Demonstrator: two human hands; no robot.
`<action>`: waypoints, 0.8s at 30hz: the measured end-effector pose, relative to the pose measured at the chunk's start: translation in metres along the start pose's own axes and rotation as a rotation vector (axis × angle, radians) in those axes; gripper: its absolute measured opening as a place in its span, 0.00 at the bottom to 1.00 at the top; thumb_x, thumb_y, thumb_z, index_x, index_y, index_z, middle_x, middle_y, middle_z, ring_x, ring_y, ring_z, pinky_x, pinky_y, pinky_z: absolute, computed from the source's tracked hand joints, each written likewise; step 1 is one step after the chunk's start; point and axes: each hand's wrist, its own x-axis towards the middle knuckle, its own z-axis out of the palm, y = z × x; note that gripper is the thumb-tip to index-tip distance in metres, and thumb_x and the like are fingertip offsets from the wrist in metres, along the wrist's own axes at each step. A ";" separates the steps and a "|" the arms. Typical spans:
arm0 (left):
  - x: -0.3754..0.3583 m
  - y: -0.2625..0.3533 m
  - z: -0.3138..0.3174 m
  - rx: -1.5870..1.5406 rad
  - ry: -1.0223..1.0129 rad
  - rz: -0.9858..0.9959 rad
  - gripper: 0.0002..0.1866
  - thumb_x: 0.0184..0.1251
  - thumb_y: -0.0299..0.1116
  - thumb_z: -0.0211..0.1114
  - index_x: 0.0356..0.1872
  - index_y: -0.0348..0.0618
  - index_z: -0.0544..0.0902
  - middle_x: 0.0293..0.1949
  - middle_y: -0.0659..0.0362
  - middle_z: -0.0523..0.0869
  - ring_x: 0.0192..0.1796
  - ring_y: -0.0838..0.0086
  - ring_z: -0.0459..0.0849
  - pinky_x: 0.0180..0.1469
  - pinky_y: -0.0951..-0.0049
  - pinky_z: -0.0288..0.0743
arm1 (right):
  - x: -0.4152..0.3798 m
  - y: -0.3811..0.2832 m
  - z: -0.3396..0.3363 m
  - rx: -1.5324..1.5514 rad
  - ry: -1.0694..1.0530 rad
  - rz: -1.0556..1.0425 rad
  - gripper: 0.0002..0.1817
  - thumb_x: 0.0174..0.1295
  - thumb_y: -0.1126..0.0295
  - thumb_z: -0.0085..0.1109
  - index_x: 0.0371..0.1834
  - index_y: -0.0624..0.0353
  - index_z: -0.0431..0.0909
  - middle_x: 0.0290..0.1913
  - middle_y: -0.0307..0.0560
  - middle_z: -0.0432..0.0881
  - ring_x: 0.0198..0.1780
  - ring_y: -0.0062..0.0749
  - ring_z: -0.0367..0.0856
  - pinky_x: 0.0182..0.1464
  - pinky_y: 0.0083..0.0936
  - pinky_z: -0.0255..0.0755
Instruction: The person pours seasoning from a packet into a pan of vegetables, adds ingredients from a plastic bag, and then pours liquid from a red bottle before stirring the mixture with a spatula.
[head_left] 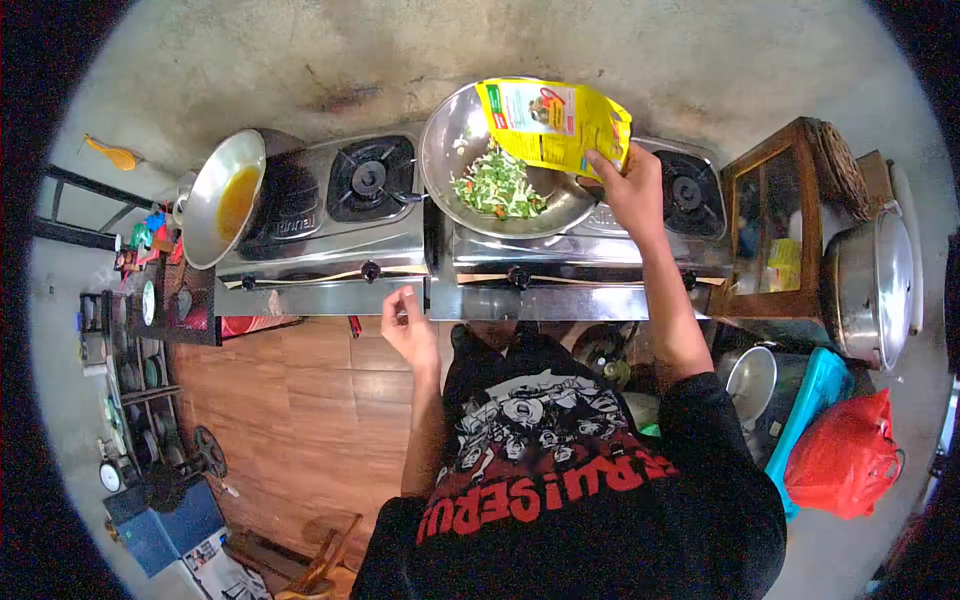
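Note:
My right hand (632,192) grips a yellow seasoning packet (575,125) by its end, tilted over a metal wok (440,180). Chopped green and white vegetables (495,185) with a few red bits lie in the wok, which sits on the right-hand stove (480,250). The packet covers part of the wok's far right side, and its opening cannot be made out. Below the stove's front edge, my left hand (410,335) hangs in the air with loosely bent fingers apart and nothing visible in them.
A second wok (205,195) with yellow-orange oil stands at the far left, by another stove (320,255). On the right are a wooden glass-fronted cabinet (770,220), a large metal pot (870,290) and a red plastic bag (845,455). An orange ladle (110,152) hangs on the left wall.

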 end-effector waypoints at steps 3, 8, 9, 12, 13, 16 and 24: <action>0.019 -0.008 0.004 -0.048 0.028 -0.015 0.09 0.68 0.35 0.63 0.33 0.39 0.80 0.30 0.66 0.79 0.32 0.83 0.71 0.35 0.79 0.67 | 0.009 0.006 0.006 -0.038 0.000 -0.007 0.10 0.60 0.75 0.61 0.39 0.73 0.79 0.30 0.49 0.84 0.29 0.25 0.84 0.30 0.24 0.78; 0.050 -0.013 0.013 0.052 -0.008 0.126 0.09 0.67 0.36 0.63 0.36 0.39 0.81 0.31 0.66 0.80 0.35 0.82 0.72 0.36 0.79 0.66 | 0.022 0.015 0.010 -0.144 0.029 -0.055 0.11 0.59 0.73 0.62 0.38 0.72 0.80 0.27 0.51 0.84 0.27 0.29 0.85 0.29 0.25 0.76; 0.054 -0.012 0.014 0.064 -0.051 0.143 0.10 0.67 0.36 0.63 0.37 0.39 0.81 0.32 0.66 0.80 0.35 0.82 0.73 0.36 0.79 0.66 | 0.021 0.015 0.011 -0.187 0.019 -0.062 0.11 0.58 0.72 0.63 0.38 0.71 0.80 0.26 0.52 0.84 0.26 0.30 0.85 0.28 0.26 0.75; 0.086 0.039 0.044 0.076 -0.234 0.212 0.10 0.66 0.36 0.64 0.39 0.39 0.82 0.34 0.66 0.82 0.36 0.82 0.74 0.37 0.79 0.67 | 0.025 0.002 0.013 -0.324 -0.038 -0.107 0.12 0.57 0.70 0.64 0.38 0.70 0.81 0.24 0.54 0.83 0.24 0.32 0.85 0.27 0.28 0.74; 0.098 0.048 0.056 0.062 -0.304 0.272 0.11 0.66 0.36 0.64 0.40 0.38 0.82 0.35 0.65 0.83 0.36 0.82 0.74 0.37 0.79 0.67 | 0.027 -0.005 0.014 -0.326 -0.041 -0.104 0.12 0.57 0.70 0.64 0.38 0.70 0.81 0.24 0.54 0.83 0.24 0.32 0.85 0.27 0.28 0.74; 0.128 0.079 0.098 -0.036 -0.555 0.290 0.13 0.64 0.36 0.66 0.43 0.37 0.82 0.35 0.64 0.84 0.37 0.83 0.75 0.39 0.80 0.69 | 0.032 -0.015 0.018 -0.369 -0.088 -0.080 0.13 0.57 0.69 0.65 0.38 0.69 0.81 0.23 0.55 0.83 0.22 0.34 0.84 0.28 0.29 0.74; 0.156 0.076 0.144 -0.013 -0.772 0.267 0.09 0.61 0.32 0.68 0.35 0.35 0.86 0.26 0.66 0.83 0.29 0.86 0.74 0.33 0.81 0.67 | 0.045 -0.030 0.012 -0.559 -0.178 -0.200 0.13 0.53 0.68 0.66 0.36 0.68 0.82 0.24 0.58 0.83 0.25 0.39 0.84 0.30 0.32 0.74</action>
